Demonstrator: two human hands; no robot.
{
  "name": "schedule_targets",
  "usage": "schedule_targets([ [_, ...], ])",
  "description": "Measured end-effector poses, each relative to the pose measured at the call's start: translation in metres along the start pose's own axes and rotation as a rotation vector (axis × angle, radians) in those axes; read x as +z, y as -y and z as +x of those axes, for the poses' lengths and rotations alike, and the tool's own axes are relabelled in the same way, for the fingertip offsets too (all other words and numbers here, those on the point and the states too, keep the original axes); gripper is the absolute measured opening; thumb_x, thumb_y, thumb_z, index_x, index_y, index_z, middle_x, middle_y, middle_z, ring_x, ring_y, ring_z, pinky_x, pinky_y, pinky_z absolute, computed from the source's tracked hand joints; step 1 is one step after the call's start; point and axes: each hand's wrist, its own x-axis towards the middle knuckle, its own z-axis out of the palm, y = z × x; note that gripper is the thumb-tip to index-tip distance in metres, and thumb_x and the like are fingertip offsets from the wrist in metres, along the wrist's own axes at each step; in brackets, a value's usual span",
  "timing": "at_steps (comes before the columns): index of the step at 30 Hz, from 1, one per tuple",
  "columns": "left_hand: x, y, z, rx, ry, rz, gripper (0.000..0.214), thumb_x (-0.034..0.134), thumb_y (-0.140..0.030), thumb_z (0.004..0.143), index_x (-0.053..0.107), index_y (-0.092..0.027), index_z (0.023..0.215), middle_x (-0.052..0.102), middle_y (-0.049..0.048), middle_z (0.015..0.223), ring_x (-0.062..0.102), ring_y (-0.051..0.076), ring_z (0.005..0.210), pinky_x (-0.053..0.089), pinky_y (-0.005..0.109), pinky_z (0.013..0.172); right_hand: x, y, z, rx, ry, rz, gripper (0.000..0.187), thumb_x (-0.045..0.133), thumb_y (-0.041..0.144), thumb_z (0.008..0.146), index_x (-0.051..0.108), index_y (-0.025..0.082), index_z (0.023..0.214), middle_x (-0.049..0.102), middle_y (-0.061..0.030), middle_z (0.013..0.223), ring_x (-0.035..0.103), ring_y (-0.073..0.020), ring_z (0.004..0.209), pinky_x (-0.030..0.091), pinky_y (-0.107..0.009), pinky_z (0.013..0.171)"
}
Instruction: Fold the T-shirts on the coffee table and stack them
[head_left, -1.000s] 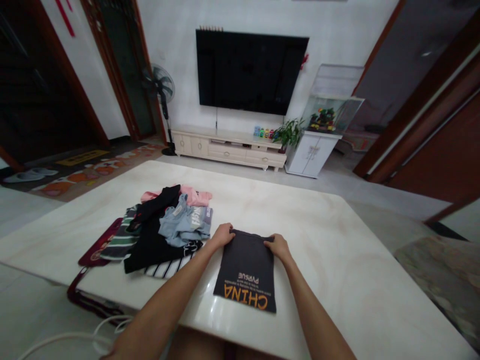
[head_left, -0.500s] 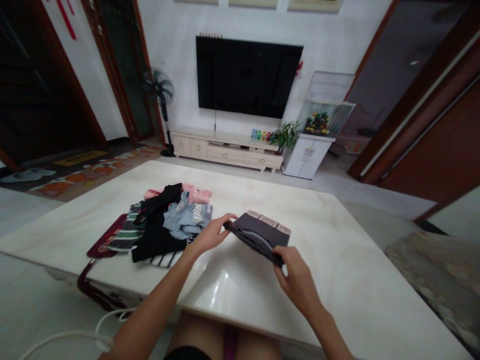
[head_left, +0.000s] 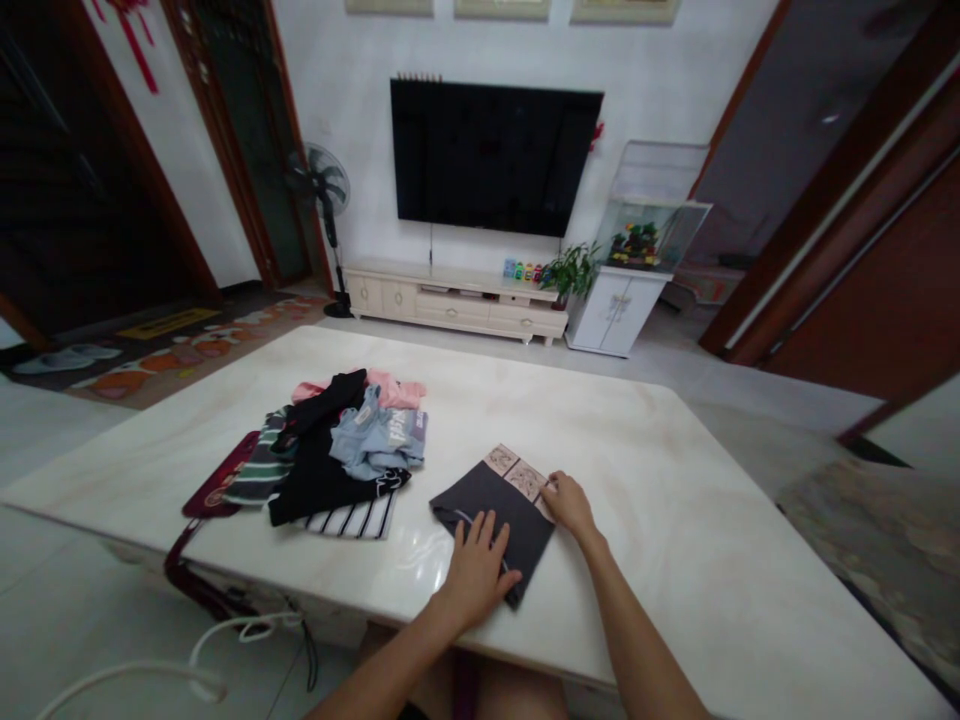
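Observation:
A folded dark grey garment point(head_left: 495, 495) with a pale printed patch at its far end lies on the marble table point(head_left: 675, 500) in front of me. My left hand point(head_left: 476, 565) rests flat on its near part with the fingers spread. At the garment's far right edge, my right hand point(head_left: 570, 502) has its fingers curled against the cloth.
A heap of clothes point(head_left: 337, 455) lies left of the garment: striped, black, light blue and pink pieces. A dark red bag point(head_left: 214, 490) hangs over the table's left edge, and a white cable point(head_left: 187, 670) lies on the floor below. Beyond stand a TV cabinet point(head_left: 457, 300) and a fan point(head_left: 322, 200).
The garment was lifted, folded over and laid down smaller, print side hidden. My left hand moved from its far corner onto its near part, and my right hand went to its far right edge.

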Motion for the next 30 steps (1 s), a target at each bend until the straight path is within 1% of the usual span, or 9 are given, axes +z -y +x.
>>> schedule_targets([
  [5, -0.005, 0.023, 0.005, 0.077, -0.007, 0.061, 0.055, 0.042, -0.026, 0.081, 0.036, -0.026, 0.135, 0.033, 0.0063, 0.144, 0.022, 0.030, 0.134, 0.008, 0.065, 0.102, -0.003, -0.021, -0.039, 0.100, 0.012, -0.011, 0.015, 0.051, 0.030, 0.082, 0.057, 0.016, 0.080, 0.061, -0.0013, 0.072, 0.058, -0.0145, 0.069, 0.042, -0.026, 0.062],
  [10, -0.032, 0.043, 0.035, 0.147, 0.051, 0.129, 0.063, 0.045, -0.005, 0.070, 0.050, -0.038, 0.123, 0.030, 0.0044, 0.145, 0.014, 0.036, 0.135, 0.005, 0.077, 0.091, 0.016, -0.015, -0.138, 0.176, -0.019, 0.006, 0.019, 0.041, 0.033, 0.084, 0.052, 0.020, 0.076, 0.059, 0.0002, 0.059, 0.057, -0.0154, 0.058, 0.033, -0.023, 0.052],
  [14, -0.043, 0.046, 0.061, 0.130, 0.008, 0.152, 0.061, 0.044, 0.001, 0.068, 0.058, -0.034, 0.114, 0.033, 0.0053, 0.144, 0.013, 0.036, 0.135, 0.005, 0.074, 0.093, 0.040, 0.013, -0.200, -0.002, 0.193, 0.192, 0.022, 0.044, 0.034, 0.082, 0.055, 0.022, 0.067, 0.061, 0.0013, 0.055, 0.058, -0.0147, 0.053, 0.034, -0.022, 0.049],
  [16, -0.043, 0.043, 0.062, 0.124, -0.047, 0.121, 0.058, 0.041, 0.002, 0.071, 0.059, -0.032, 0.114, 0.038, 0.0061, 0.141, 0.017, 0.033, 0.135, 0.007, 0.071, 0.097, 0.037, 0.025, -0.201, -0.088, 0.184, 0.242, 0.025, 0.042, 0.035, 0.084, 0.059, 0.022, 0.070, 0.064, -0.0007, 0.062, 0.060, -0.0154, 0.058, 0.040, -0.023, 0.053],
  [19, -0.031, 0.035, 0.045, 0.114, -0.146, 0.003, 0.051, 0.037, -0.003, 0.079, 0.054, -0.028, 0.120, 0.041, 0.0071, 0.138, 0.025, 0.028, 0.133, 0.014, 0.065, 0.101, 0.024, 0.039, -0.169, -0.154, -0.093, 0.157, 0.034, 0.036, 0.036, 0.088, 0.061, 0.018, 0.101, 0.066, -0.0100, 0.098, 0.060, -0.0211, 0.092, 0.045, -0.032, 0.078],
  [22, -0.009, 0.034, 0.013, 0.091, -0.197, -0.088, 0.051, 0.037, -0.006, 0.081, 0.048, -0.025, 0.126, 0.039, 0.0090, 0.140, 0.025, 0.025, 0.133, 0.019, 0.059, 0.104, 0.030, 0.052, -0.132, -0.223, -0.180, -0.064, 0.051, 0.046, 0.043, 0.082, 0.045, 0.025, 0.130, 0.042, -0.0115, 0.137, 0.035, -0.0348, 0.125, 0.031, -0.053, 0.096],
  [24, 0.004, 0.040, -0.009, 0.052, -0.217, -0.106, 0.053, 0.036, -0.004, 0.080, 0.044, -0.024, 0.129, 0.037, 0.0095, 0.141, 0.024, 0.025, 0.134, 0.020, 0.058, 0.104, 0.045, 0.056, -0.120, -0.224, -0.145, -0.191, 0.061, 0.049, 0.051, 0.079, 0.035, 0.033, 0.136, 0.030, -0.0080, 0.145, 0.020, -0.0414, 0.131, 0.024, -0.063, 0.095],
  [27, 0.015, 0.056, -0.040, -0.016, -0.247, -0.107, 0.050, 0.034, -0.008, 0.083, 0.043, -0.025, 0.130, 0.037, 0.0091, 0.141, 0.025, 0.024, 0.133, 0.024, 0.057, 0.103, 0.063, 0.051, -0.114, -0.188, -0.133, -0.305, 0.062, 0.041, 0.057, 0.081, 0.026, 0.038, 0.138, 0.026, -0.0048, 0.147, 0.013, -0.0429, 0.132, 0.017, -0.066, 0.095],
  [30, 0.015, 0.072, -0.069, -0.049, -0.253, -0.098, 0.047, 0.032, -0.013, 0.087, 0.042, -0.027, 0.131, 0.040, 0.0068, 0.140, 0.028, 0.022, 0.132, 0.025, 0.055, 0.104, 0.054, 0.022, -0.110, -0.053, -0.165, -0.409, 0.059, 0.036, 0.057, 0.083, 0.024, 0.040, 0.138, 0.027, -0.0024, 0.147, 0.014, -0.0439, 0.131, 0.016, -0.068, 0.094],
])
